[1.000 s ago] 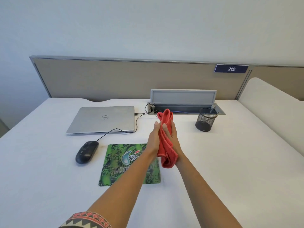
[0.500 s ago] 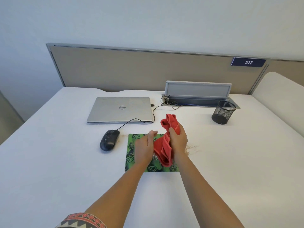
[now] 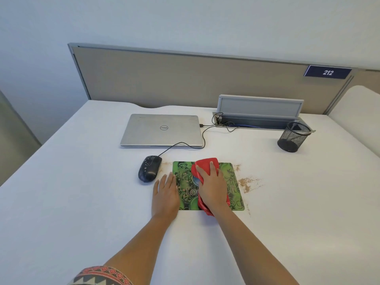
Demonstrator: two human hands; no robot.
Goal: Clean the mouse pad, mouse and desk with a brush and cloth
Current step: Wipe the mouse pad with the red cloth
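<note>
A flat green printed rectangular mouse pad lies on the white worktop, its left edge touching the left hand's fingertips. A crumpled red cloth sits on it under the right hand (fingers straight). A black corded mouse rests just beyond the left hand.

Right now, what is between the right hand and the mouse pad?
The red cloth: the right hand presses it onto the mouse pad (head view).

Bright, even diffuse light; shadows faint and soft; sharp focus; wide-angle bending at edges.
</note>
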